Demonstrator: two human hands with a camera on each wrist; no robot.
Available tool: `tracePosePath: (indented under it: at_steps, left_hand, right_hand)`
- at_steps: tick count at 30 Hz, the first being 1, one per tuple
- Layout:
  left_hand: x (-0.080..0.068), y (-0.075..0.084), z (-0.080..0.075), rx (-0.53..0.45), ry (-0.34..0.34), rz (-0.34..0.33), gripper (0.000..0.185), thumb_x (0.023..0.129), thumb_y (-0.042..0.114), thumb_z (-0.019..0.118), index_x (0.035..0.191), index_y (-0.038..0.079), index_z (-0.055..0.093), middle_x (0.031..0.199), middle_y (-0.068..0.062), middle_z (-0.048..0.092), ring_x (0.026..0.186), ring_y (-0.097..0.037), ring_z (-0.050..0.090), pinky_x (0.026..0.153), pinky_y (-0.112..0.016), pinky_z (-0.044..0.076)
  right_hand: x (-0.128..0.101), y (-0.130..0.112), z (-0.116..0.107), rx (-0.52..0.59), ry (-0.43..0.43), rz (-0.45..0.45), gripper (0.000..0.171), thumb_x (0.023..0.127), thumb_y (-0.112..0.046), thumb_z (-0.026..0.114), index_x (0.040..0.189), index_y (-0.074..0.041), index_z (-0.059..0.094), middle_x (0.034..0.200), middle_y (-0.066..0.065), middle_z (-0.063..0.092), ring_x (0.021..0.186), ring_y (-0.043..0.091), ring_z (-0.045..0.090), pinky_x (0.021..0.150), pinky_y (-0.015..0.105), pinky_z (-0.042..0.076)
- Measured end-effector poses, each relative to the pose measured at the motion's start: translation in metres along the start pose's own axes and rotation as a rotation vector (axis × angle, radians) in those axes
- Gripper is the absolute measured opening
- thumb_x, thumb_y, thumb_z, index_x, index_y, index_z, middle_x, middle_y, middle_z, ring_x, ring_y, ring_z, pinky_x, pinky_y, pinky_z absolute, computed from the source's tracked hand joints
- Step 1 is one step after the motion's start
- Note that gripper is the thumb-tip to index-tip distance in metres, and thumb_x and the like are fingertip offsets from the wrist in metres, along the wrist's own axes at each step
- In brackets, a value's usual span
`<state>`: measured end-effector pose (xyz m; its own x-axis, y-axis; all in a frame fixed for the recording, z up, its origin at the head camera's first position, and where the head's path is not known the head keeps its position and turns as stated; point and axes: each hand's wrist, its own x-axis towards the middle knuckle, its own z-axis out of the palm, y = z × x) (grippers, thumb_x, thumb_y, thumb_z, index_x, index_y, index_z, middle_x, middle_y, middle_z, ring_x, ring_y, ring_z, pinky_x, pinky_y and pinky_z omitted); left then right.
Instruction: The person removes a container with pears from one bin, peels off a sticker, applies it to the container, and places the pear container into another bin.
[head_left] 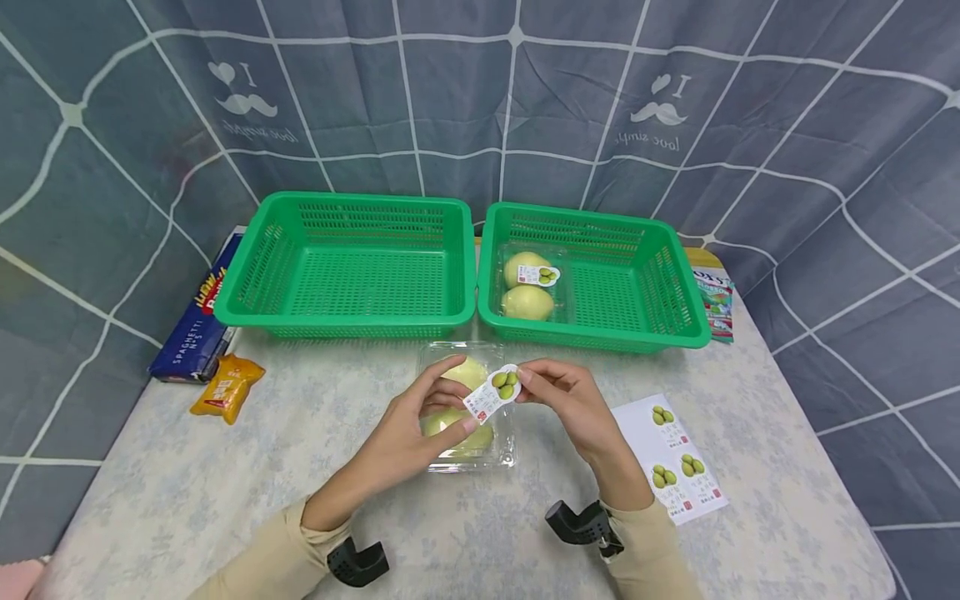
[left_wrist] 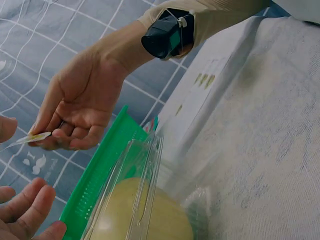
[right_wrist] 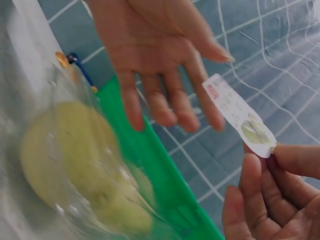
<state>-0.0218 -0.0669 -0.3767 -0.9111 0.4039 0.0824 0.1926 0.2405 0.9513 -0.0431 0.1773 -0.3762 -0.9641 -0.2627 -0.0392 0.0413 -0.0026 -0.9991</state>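
Above a clear plastic clamshell box of pale yellow-green fruit (head_left: 468, 417), in front of two green plastic baskets (head_left: 352, 267), the right hand (head_left: 566, 400) pinches a small white fruit-printed sticker (head_left: 493, 392) while the left hand (head_left: 408, 437), fingers straight, touches its other end.

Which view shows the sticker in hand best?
Head view: the sticker faces the camera, print visible, right hand pinching one end. Right wrist shows it angled and blurry; left wrist shows only its thin edge.
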Motion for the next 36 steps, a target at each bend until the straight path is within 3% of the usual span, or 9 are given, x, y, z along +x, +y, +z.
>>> tracePosePath:
  at_steps: [9, 14, 20, 24, 28, 36]
  left_hand:
    - [0.005, -0.008, 0.0, -0.074, 0.103, 0.004, 0.059, 0.094, 0.005, 0.069, 0.148, 0.014, 0.047, 0.097, -0.011, 0.068, 0.087, -0.008, 0.065, 0.085, -0.024, 0.056]
    - [0.008, -0.015, -0.003, -0.069, 0.166, -0.008, 0.054, 0.094, 0.005, 0.067, 0.145, 0.012, 0.051, 0.093, -0.012, 0.068, 0.083, -0.006, 0.066, 0.08, -0.023, 0.056]
    - [0.011, -0.023, -0.002, -0.016, 0.223, -0.016, 0.047, 0.095, 0.005, 0.066, 0.14, 0.007, 0.056, 0.092, -0.011, 0.07, 0.084, -0.007, 0.067, 0.082, -0.023, 0.057]
    - [0.012, -0.028, -0.001, 0.032, 0.256, -0.005, 0.039, 0.095, 0.006, 0.066, 0.133, 0.004, 0.062, 0.091, -0.01, 0.07, 0.084, -0.009, 0.067, 0.081, -0.023, 0.057]
    - [0.013, -0.031, 0.0, 0.081, 0.288, 0.015, 0.031, 0.095, 0.005, 0.067, 0.126, 0.003, 0.067, 0.091, -0.009, 0.071, 0.084, -0.014, 0.066, 0.08, -0.023, 0.057]
    - [0.015, -0.033, -0.001, 0.278, 0.326, 0.065, 0.02, 0.092, 0.004, 0.069, 0.11, 0.009, 0.075, 0.084, -0.003, 0.07, 0.081, -0.014, 0.064, 0.077, -0.031, 0.053]
  right_hand:
    - [-0.001, 0.007, 0.013, -0.012, -0.018, 0.039, 0.032, 0.101, -0.015, 0.06, 0.115, 0.013, 0.066, 0.082, -0.01, 0.073, 0.078, 0.007, 0.069, 0.084, 0.03, 0.06]
    - [-0.001, 0.009, 0.018, -0.05, -0.015, 0.074, 0.03, 0.1, -0.015, 0.062, 0.115, 0.011, 0.066, 0.087, -0.008, 0.073, 0.078, 0.008, 0.069, 0.086, 0.036, 0.06]
    - [0.001, 0.013, 0.024, -0.184, 0.015, 0.063, 0.025, 0.099, -0.018, 0.064, 0.109, 0.004, 0.071, 0.097, 0.014, 0.073, 0.08, 0.01, 0.068, 0.082, 0.034, 0.06]
    - [0.002, 0.017, 0.027, -0.261, 0.04, 0.037, 0.021, 0.1, -0.019, 0.064, 0.105, -0.001, 0.073, 0.096, 0.022, 0.072, 0.086, 0.022, 0.07, 0.079, 0.033, 0.061]
    - [0.005, 0.02, 0.029, -0.353, 0.075, 0.005, 0.018, 0.099, -0.021, 0.065, 0.101, -0.007, 0.076, 0.09, 0.02, 0.073, 0.08, 0.027, 0.069, 0.071, 0.03, 0.06]
    - [0.009, 0.024, 0.034, -0.507, 0.131, -0.048, 0.016, 0.097, -0.02, 0.068, 0.092, -0.009, 0.077, 0.075, 0.008, 0.072, 0.065, 0.011, 0.061, 0.057, 0.021, 0.048]
